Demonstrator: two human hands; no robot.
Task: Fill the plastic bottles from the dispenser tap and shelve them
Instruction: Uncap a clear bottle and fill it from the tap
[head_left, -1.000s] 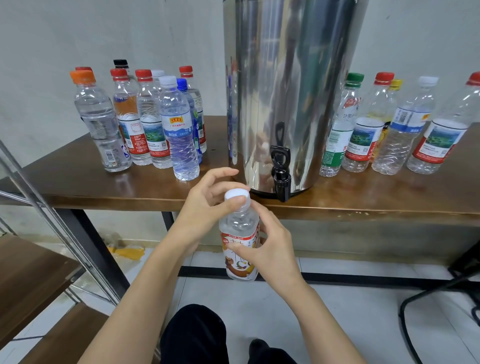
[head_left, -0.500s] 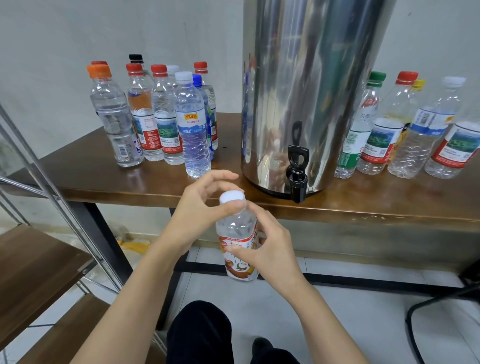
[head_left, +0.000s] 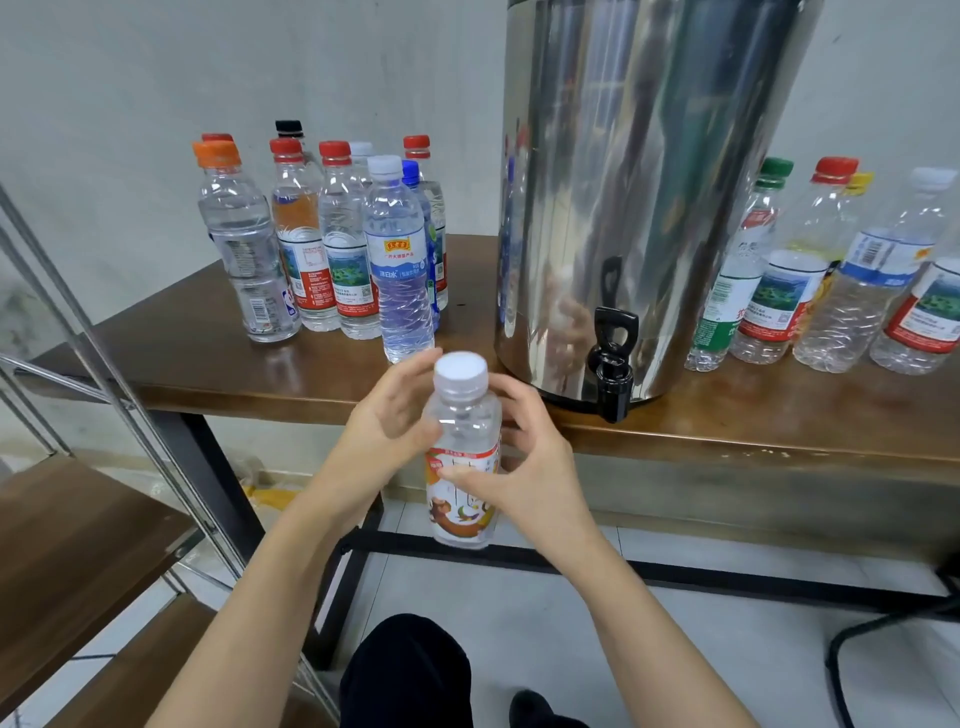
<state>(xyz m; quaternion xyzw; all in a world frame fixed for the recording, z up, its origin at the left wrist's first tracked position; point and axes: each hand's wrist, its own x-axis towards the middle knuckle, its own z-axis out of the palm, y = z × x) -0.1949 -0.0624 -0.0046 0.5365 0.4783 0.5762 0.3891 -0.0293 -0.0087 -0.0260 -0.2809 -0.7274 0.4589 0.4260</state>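
Before table (head_left: 208, 353), right hand (head_left: 524, 467) grips bottle (head_left: 462, 431) upright, cap (head_left: 461, 371) up; left hand (head_left: 387, 421) loose.

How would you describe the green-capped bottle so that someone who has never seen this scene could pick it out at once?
Find the tall steel dispenser on the brown table. In the row of bottles standing to its right, take the one nearest the dispenser, the green-capped bottle. It alone has a green cap and a green label; its neighbours wear red, yellow or white caps.
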